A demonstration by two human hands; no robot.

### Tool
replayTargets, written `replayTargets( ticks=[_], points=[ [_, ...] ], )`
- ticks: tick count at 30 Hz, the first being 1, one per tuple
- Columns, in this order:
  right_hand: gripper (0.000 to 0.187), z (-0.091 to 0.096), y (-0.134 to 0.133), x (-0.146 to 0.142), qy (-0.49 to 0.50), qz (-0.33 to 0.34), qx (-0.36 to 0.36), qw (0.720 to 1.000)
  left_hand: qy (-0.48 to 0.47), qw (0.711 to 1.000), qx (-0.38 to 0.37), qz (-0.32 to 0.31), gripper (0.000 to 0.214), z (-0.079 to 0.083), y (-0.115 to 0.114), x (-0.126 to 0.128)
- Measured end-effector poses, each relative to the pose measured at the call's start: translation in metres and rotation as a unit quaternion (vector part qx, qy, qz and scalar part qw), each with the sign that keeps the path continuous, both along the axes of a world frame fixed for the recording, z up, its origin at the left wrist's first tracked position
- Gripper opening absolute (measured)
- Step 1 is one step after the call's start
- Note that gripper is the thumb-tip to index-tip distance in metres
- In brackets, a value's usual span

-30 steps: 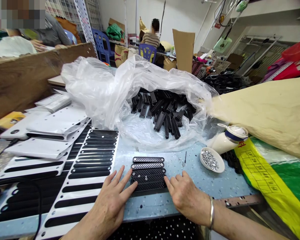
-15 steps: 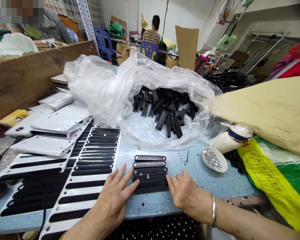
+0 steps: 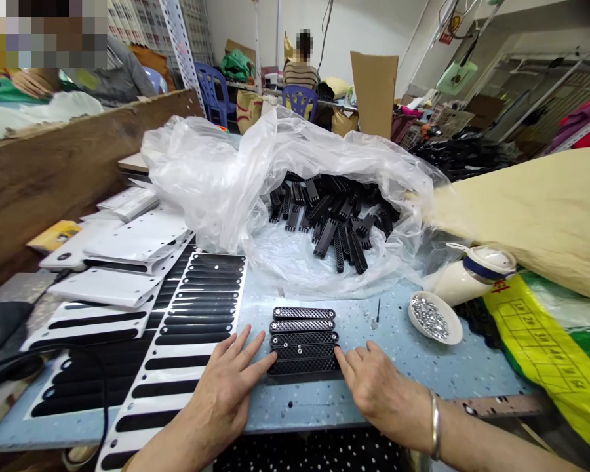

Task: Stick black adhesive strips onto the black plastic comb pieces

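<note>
Several black textured oblong strips [image 3: 303,339] lie side by side in a short row on the blue speckled table [image 3: 413,367]. My left hand [image 3: 226,387] lies flat with fingers spread, its fingertips against the left ends of the nearest strips. My right hand [image 3: 373,387], with a metal bangle on the wrist, rests open on the table, its fingertips against the right ends of the same strips. Neither hand holds anything.
A clear plastic bag [image 3: 216,177] spilling black comb-like parts [image 3: 334,216] lies behind the row. White slotted panels [image 3: 187,328] cover the left. A small white dish of silver bits [image 3: 432,318] and a white jug [image 3: 472,275] sit right. People sit at the back and upper left.
The view has shifted slightly, so everything sits a little further right and lower. Both hands stay flat against the ends of the strips.
</note>
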State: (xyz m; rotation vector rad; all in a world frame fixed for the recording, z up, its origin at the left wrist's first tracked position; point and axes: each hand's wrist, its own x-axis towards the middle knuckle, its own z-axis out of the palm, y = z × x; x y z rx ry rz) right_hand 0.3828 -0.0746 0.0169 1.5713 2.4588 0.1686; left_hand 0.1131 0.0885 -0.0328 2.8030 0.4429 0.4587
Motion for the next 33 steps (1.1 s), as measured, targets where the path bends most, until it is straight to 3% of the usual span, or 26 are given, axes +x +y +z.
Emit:
replayTargets(
  ticks=[4,11,14,17,21,28,33],
  points=[
    [0.052,0.000,0.002,-0.001,0.027,-0.010,0.021,0.999,-0.011,0.999,-0.043,-0.006,0.069,-0.004,0.001,-0.002],
    [0.021,-0.015,0.011,0.001,0.125,-0.023,0.112,0.986,0.006,0.995,-0.098,-0.033,0.076,-0.006,0.012,-0.002],
    [0.027,-0.021,0.015,0.002,0.222,-0.073,0.130,0.964,0.030,0.994,-0.094,-0.038,0.078,0.000,0.018,0.001],
    [0.038,-0.026,0.019,0.003,0.312,-0.126,0.136,0.932,0.043,0.995,-0.083,-0.042,0.079,0.006,0.021,0.002],
    [0.029,-0.033,0.021,0.002,0.406,-0.188,0.127,0.885,0.038,0.995,-0.083,-0.048,0.077,0.011,0.024,0.003],
    [0.008,-0.035,0.016,0.005,0.557,-0.302,0.075,0.770,0.008,0.994,-0.089,-0.057,0.075,0.001,0.029,0.002],
    [0.017,-0.039,0.014,0.006,0.620,-0.400,0.026,0.675,0.007,0.995,-0.084,-0.052,0.072,-0.003,0.026,0.001]
  ],
)
